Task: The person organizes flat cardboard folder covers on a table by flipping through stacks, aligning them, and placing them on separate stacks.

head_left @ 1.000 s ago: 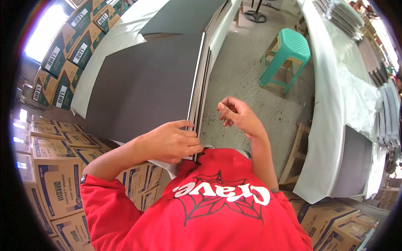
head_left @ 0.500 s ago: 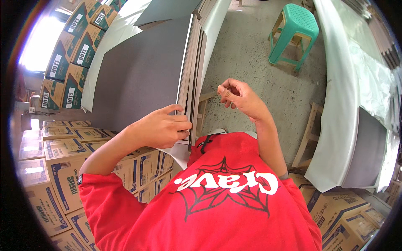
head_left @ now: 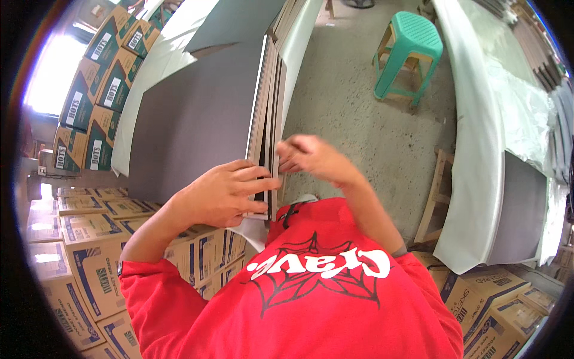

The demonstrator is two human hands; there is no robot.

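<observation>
A stack of large dark grey boards (head_left: pixel 191 113) lies on the table to my left, its layered edges turned toward the aisle. Across the near end of those edges lies my left hand (head_left: pixel 221 194), its fingers spread apart and touching the boards. Between the edge layers a narrow dark gap shows beside these fingertips. My right hand (head_left: pixel 314 160) is at the aisle side of the stack, fingers bent against the outermost edge. Motion smears it, so its grip is unclear.
A green plastic stool (head_left: pixel 412 54) stands on the concrete floor ahead. Cartons (head_left: pixel 89 257) are stacked at left, with green and brown boxes (head_left: pixel 110 84) behind. On the right is a covered table (head_left: pixel 478 149), with more cartons (head_left: pixel 478 293) near its end.
My right hand has moved left and down from above the aisle to the stack's edge. The left hand's fingers have spread, and the gap between the board edges has widened.
</observation>
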